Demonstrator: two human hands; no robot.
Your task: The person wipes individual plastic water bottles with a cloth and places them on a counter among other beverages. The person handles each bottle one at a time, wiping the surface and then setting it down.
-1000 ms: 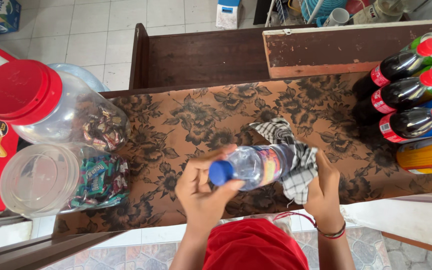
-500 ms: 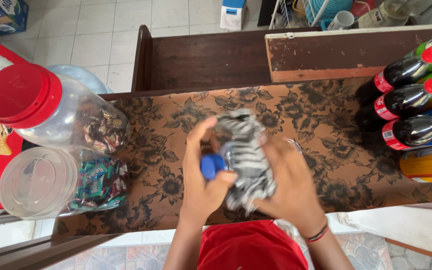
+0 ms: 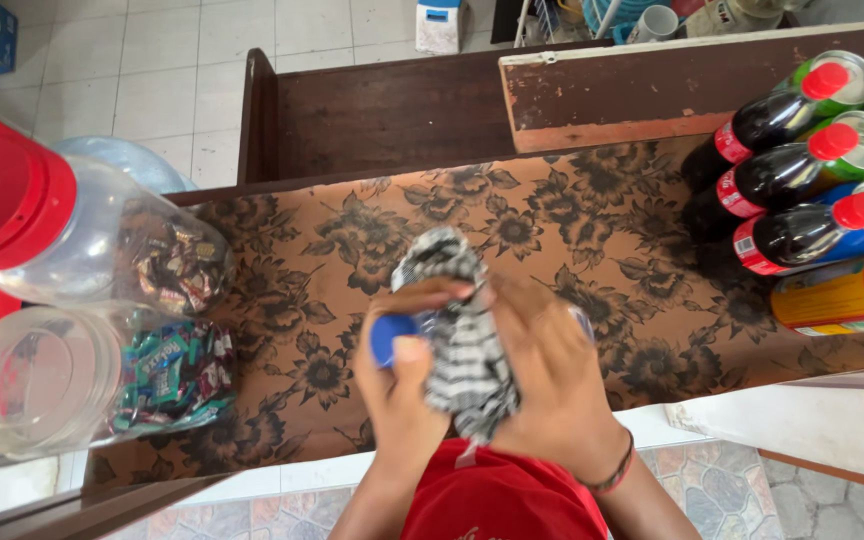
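Bottle (image 3: 392, 335) in hands, cloth (image 3: 462, 330), soda bottles (image 3: 802, 170) beside

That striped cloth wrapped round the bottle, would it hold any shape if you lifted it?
Probably not: the striped cloth bunches and folds around the blue-capped bottle, so it looks floppy. It seems light, since the right hand presses it on with loose fingers. It likely drapes rather than slides, clinging where the left hand steadies the bottle.

I've got both hands (image 3: 482, 370) over the surface (image 3: 352, 260), cloth (image 3: 462, 340) wrapped round the bottle (image 3: 392, 335) between them; jars (image 3: 82, 300) left, soda bottles (image 3: 802, 180) right.
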